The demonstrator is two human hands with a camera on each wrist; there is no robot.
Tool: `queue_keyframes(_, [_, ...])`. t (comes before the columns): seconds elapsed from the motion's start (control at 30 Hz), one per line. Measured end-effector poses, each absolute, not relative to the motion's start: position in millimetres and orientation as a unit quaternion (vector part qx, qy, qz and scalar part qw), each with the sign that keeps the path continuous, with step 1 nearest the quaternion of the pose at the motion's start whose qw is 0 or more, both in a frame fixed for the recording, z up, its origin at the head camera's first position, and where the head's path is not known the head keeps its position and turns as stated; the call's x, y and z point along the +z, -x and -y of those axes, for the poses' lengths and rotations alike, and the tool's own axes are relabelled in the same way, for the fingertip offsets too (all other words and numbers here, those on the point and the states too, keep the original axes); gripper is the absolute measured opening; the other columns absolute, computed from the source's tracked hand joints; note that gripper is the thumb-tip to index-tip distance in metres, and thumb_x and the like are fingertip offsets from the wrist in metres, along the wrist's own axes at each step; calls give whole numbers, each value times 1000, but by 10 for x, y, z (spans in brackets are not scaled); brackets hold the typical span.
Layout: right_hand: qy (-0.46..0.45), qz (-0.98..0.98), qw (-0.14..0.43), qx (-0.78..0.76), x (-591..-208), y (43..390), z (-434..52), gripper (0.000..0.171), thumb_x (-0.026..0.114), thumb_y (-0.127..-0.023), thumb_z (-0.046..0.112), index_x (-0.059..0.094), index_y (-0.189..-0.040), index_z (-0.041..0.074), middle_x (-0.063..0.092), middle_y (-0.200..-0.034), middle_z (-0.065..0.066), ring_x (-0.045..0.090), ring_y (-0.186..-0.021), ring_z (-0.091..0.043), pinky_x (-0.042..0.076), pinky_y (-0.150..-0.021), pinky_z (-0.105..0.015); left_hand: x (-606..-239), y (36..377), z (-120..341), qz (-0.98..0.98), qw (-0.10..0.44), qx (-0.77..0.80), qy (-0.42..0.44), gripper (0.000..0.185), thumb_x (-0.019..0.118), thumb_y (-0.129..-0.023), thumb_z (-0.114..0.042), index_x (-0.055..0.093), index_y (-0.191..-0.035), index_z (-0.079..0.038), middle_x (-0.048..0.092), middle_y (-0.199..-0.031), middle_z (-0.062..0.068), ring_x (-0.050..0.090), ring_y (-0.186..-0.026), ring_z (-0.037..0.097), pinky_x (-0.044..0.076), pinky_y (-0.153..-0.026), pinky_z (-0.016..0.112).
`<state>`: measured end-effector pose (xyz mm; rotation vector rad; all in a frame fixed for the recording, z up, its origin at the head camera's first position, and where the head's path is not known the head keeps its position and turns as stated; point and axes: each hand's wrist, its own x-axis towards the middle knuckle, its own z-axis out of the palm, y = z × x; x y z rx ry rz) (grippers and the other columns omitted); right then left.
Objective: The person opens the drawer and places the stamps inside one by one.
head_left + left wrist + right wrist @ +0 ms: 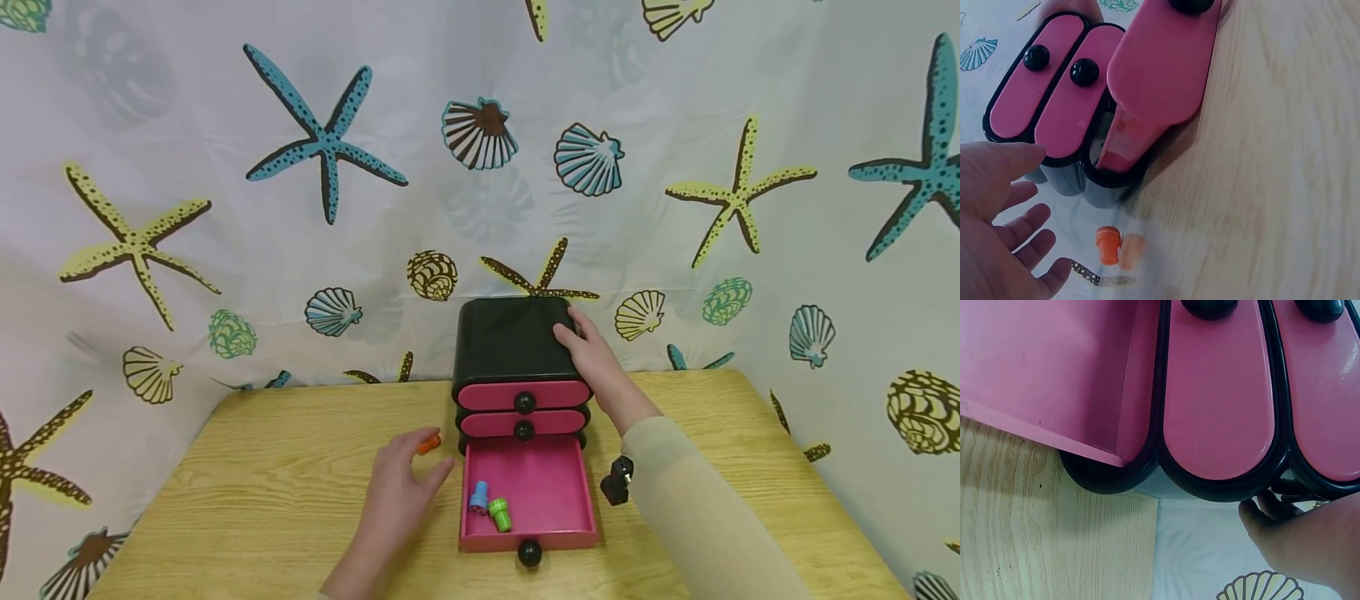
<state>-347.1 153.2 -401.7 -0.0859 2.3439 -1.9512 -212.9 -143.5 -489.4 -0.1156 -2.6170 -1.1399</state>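
A small black chest [510,346] with three pink drawers stands at the back of the table. Its bottom drawer [525,538] is pulled out, and a blue stamp [478,497] and a green stamp [499,514] lie in it. My left hand [411,475] is flat over the table left of the drawer, fingers spread [1029,219], holding nothing. An orange stamp [429,444] [1107,245] lies just beyond its fingertips. My right hand [591,354] rests on the chest's top right corner, with its fingers [1266,512] against the chest's side.
The wooden table [262,467] is backed by a curtain printed with starfish and shells [322,142]. The two upper drawers [522,393] are closed, each with a black knob. A small black device [617,482] sits at my right forearm.
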Motion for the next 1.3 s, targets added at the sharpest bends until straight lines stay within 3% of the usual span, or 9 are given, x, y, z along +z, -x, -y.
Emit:
queue_keyframes(0.73, [31,-769,43,-637,-4022,3494,-1540,73,51,-117,45,18,-179,24,11,-185,-10,10,-170,-31,17,-134,-55,-5098,2429,1689,918,149,-368,11,48,83,-102,-22,70,-143,0,66,-141,27,58,-128,49,48,-110,64])
queue_keyframes(1.3, [30,-770,42,-636,-4029,3494,-1539,73,51,-117,46,18,-179,25,12,-185,-10,10,-170,-31,17,-134,-55,-5186,2533,1919,919,160,-359,-19,51,80,-103,-19,65,-145,6,66,-140,32,55,-133,57,44,-112,70])
